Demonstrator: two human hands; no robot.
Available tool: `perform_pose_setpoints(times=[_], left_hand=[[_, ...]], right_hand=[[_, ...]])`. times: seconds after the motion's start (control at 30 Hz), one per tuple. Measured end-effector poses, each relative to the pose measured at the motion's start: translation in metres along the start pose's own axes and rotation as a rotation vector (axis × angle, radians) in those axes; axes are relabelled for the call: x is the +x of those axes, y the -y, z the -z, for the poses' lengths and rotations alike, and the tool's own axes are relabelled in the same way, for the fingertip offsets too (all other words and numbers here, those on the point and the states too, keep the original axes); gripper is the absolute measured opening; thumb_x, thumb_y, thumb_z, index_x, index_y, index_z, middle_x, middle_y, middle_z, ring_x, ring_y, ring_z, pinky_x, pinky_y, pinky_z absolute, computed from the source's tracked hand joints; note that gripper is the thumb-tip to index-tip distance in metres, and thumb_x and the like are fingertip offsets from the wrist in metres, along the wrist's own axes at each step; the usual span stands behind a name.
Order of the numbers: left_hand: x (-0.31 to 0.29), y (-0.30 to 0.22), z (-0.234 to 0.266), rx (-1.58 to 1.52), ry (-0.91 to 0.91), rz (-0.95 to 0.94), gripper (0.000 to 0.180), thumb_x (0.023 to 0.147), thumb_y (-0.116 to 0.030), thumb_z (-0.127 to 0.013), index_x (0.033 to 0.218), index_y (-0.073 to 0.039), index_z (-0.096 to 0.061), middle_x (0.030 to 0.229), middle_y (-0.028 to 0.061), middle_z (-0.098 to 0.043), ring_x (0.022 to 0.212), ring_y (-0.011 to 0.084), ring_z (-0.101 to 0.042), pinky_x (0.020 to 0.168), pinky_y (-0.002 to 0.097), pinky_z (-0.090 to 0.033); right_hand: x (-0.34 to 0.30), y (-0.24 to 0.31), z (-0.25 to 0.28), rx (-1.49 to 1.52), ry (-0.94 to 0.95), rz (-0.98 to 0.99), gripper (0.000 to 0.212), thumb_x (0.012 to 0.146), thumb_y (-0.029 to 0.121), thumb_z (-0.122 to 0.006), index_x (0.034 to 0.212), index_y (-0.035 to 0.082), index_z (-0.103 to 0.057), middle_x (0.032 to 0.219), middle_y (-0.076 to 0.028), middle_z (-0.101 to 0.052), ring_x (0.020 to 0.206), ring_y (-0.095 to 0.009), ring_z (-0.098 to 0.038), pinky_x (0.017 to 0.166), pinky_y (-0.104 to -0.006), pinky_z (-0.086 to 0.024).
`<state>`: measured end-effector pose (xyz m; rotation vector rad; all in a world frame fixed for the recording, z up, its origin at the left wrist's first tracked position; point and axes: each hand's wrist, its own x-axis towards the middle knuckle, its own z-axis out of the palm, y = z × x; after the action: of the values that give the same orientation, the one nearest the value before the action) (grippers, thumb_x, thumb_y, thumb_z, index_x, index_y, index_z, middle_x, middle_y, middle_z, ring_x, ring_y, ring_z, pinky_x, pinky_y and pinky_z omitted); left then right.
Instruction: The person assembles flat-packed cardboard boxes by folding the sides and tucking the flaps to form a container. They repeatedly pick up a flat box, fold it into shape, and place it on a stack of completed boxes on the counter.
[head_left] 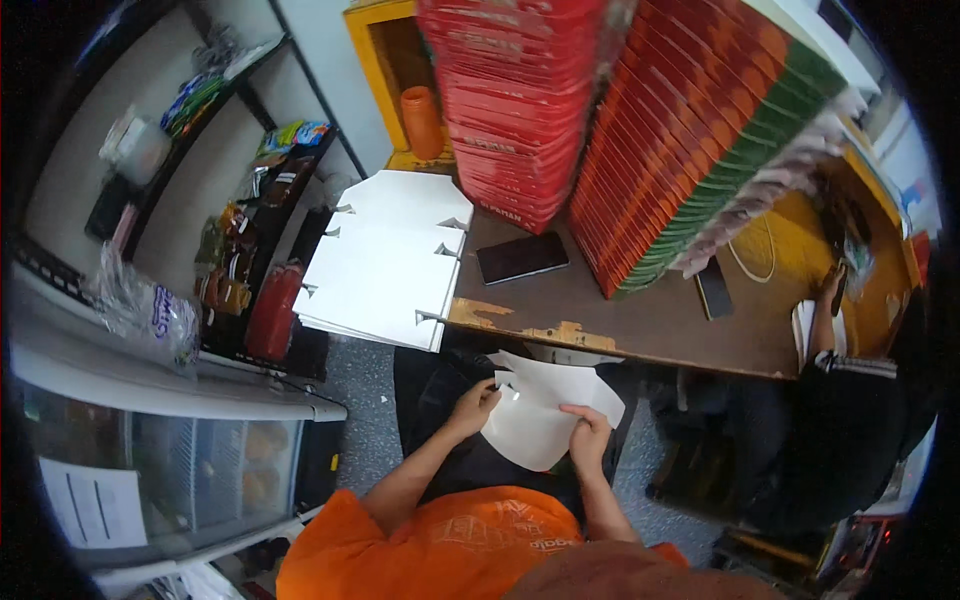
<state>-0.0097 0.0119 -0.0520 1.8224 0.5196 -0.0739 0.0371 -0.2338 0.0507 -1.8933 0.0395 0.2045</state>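
Note:
Over my lap I hold a white cardboard sheet (545, 405) that is bent and curved, with cut corners and flaps. Its left edge is pinched in my left hand (472, 408), beside a slot in the card. My right hand (590, 432) grips the right part, thumb lying on the white face and the other fingers hidden behind. Just beyond my left hand, a pile of flat white notched box blanks (385, 250) lies on the table corner, overhanging its front edge.
Tall stacks of red boxes (515, 110) and red-green boxes (690, 130) stand on the brown table (660, 330). A dark phone (522, 258) and another phone (714, 288) lie there. Shelves (255, 85) and a glass-fronted cooler (200, 470) are left; a person (830, 430) sits right.

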Motion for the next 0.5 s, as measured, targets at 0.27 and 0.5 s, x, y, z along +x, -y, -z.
perform_pose_setpoints(times=[0.27, 0.5], left_hand=[[-0.005, -0.024, 0.031, 0.074, 0.181, -0.154, 0.035, 0.087, -0.002, -0.059, 0.12, -0.003, -0.07, 0.104, 0.0113, -0.076, 0.097, 0.022, -0.072, 0.084, 0.0369, -0.056], [-0.005, -0.027, 0.043, -0.12, 0.296, 0.23, 0.03, 0.097, 0.002, -0.05, 0.119, 0.005, -0.069, 0.107, 0.0147, -0.074, 0.088, 0.0212, -0.072, 0.075, 0.0316, -0.058]], right_hand=[[-0.018, -0.012, -0.003, 0.23, 0.063, 0.197, 0.041, 0.073, -0.018, -0.045, 0.077, 0.003, -0.08, 0.082, -0.012, -0.076, 0.078, -0.02, -0.068, 0.075, -0.0295, -0.052], [-0.011, 0.005, -0.01, 0.011, -0.111, 0.458, 0.04, 0.063, -0.017, -0.052, 0.071, 0.01, -0.08, 0.074, -0.011, -0.069, 0.078, -0.028, -0.063, 0.076, -0.0358, -0.046]])
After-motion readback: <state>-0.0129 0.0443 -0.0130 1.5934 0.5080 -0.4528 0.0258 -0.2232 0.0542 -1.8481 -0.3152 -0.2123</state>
